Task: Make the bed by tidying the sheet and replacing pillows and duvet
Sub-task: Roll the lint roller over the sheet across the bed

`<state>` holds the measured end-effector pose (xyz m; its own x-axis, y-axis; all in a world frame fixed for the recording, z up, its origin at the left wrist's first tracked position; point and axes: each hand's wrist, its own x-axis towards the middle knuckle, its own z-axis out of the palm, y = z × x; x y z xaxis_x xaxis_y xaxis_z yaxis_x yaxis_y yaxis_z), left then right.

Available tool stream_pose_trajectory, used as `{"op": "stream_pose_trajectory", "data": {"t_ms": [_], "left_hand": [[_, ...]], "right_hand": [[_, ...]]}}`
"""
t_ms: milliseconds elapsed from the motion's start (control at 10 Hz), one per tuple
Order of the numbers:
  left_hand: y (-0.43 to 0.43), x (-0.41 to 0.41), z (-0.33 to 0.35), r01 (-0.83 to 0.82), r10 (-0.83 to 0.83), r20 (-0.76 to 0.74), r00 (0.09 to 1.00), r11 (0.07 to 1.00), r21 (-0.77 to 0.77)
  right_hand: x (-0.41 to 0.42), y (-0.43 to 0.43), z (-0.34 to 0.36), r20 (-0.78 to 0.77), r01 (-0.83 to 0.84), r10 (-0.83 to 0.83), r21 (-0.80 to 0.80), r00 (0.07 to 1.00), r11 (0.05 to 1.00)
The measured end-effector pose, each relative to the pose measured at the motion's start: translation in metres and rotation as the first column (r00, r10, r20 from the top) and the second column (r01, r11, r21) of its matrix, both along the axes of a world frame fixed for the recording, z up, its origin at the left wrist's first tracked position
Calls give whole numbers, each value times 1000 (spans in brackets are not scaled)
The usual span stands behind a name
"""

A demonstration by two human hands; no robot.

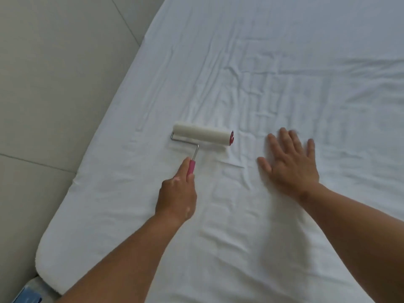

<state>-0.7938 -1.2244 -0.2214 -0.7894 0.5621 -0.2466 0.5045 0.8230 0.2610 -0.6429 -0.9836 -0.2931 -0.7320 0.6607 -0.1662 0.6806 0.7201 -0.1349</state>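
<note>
**Head view: roller [202, 136] held on a creased sheet [284, 62]**

The sheet covered the bed [54, 248]. The roller sat on it near the left edge, its long axis running left to right. Its red cap [231, 138] pointed right and its pink handle [191, 168] pointed back at the person. The left hand [177, 193] gripped the handle, fingers curled round it. The right hand [290, 162] lay flat just right of the roller, fingers spread wide.
</note>
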Motion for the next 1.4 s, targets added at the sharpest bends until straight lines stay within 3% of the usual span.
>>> {"op": "stream_pose_trajectory", "data": {"t_ms": [100,200,600,700,800,900,1000,1100,1200,1400], "left_hand": [[82,-34,-10,8,-8,2,1000,1000,-4],[141,-76,-21,-45,44,5,999,996,74],[394,-242,-51,112,-111,-45,993,993,32],[381,-238,-58,86,-87,20,996,995,50],[310,-204,-53,117,-117,-3,993,992,45],[224,-163,-46,142,-139,39,989,986,-91],[223,-159,-39,146,-140,43,989,974,-172],[284,-184,-50,262,-282,-52,958,935,-239],[289,-187,-51,336,-383,-84,920,881,-331],[116,-85,-43,14,-14,65,998,1000,3]], "right_hand": [[-34,41,-2,-7,106,-106,-29,994,994],[-46,45,-25,-9,152,-151,49,988,987],[-54,61,-84,-207,176,-140,168,968,970],[-55,61,-85,-203,178,-145,156,968,971],[-54,62,-79,-177,180,-158,116,972,977],[-55,61,-73,-159,179,-162,97,974,979],[-55,60,-71,-142,168,-154,97,978,981],[-53,59,-73,-154,165,-148,100,977,981],[-53,58,-76,-148,173,-156,108,977,979],[-51,56,-70,-105,177,-167,89,980,980]]}}
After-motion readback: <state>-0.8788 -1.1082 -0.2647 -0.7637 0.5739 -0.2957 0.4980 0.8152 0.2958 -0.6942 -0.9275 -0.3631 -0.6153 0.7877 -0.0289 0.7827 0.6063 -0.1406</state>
